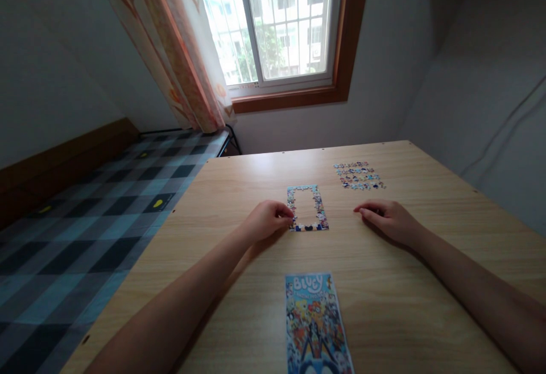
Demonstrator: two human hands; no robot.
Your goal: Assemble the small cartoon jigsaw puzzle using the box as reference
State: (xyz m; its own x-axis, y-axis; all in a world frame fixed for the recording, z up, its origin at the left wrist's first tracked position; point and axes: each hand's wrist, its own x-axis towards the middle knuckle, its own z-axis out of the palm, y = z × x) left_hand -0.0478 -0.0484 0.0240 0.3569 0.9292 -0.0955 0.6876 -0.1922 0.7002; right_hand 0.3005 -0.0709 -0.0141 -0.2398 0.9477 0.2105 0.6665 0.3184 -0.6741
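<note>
A rectangular jigsaw puzzle border (pixel 323 218) lies on the table, its pieces joined around a bare middle. At its lower left side is my left hand (pixel 271 219), thumb and curled fingers closed against the edge pieces. My right hand (pixel 388 218) rests on the table to the right of the border, fingers bent and drawn together; nothing shows at their tips. Loose jigsaw pieces (pixel 359 176) lie in rough rows just beyond it. Closer to me is a colourful picture sheet (pixel 315 317) headed "Bluey".
The light wood table (pixel 247 177) has small dark holes along its edges. A checked bed (pixel 128 209) stands to the left, below a patterned curtain (pixel 170 49). Behind the table is a barred window (pixel 281 27) in a brown frame.
</note>
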